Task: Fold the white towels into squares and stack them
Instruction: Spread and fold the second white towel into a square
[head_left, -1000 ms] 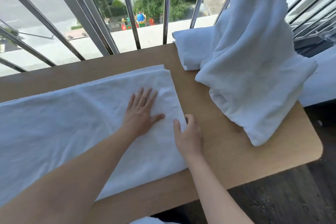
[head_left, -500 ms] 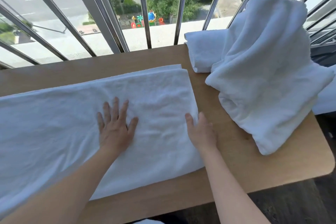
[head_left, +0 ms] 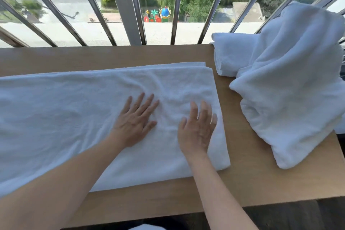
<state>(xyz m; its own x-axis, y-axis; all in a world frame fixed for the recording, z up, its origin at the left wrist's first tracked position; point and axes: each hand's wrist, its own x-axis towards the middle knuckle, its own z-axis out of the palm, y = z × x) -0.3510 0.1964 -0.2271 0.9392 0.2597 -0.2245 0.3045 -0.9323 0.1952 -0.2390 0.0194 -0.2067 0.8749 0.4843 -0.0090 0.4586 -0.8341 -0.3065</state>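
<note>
A long white towel (head_left: 65, 110), folded lengthwise, lies flat across the wooden table (head_left: 252, 177) and runs off the left edge of view. My left hand (head_left: 135, 121) presses flat on it with fingers spread, near its right end. Beside it, my right hand (head_left: 197, 127) rests on the towel with fingers straight, close to the towel's right edge. A heap of unfolded white towels (head_left: 291, 84) stands at the right side of the table. A folded white towel (head_left: 231, 52) lies at the back, partly under the heap.
A metal railing (head_left: 128, 5) runs right behind the table's far edge, with the street far below. The table's rounded front right corner is near the heap. Bare wood shows between the flat towel and the heap, and along the front edge.
My right hand has moved from the towel's right edge onto the towel and opened flat. My left hand slid left, then back toward the right end.
</note>
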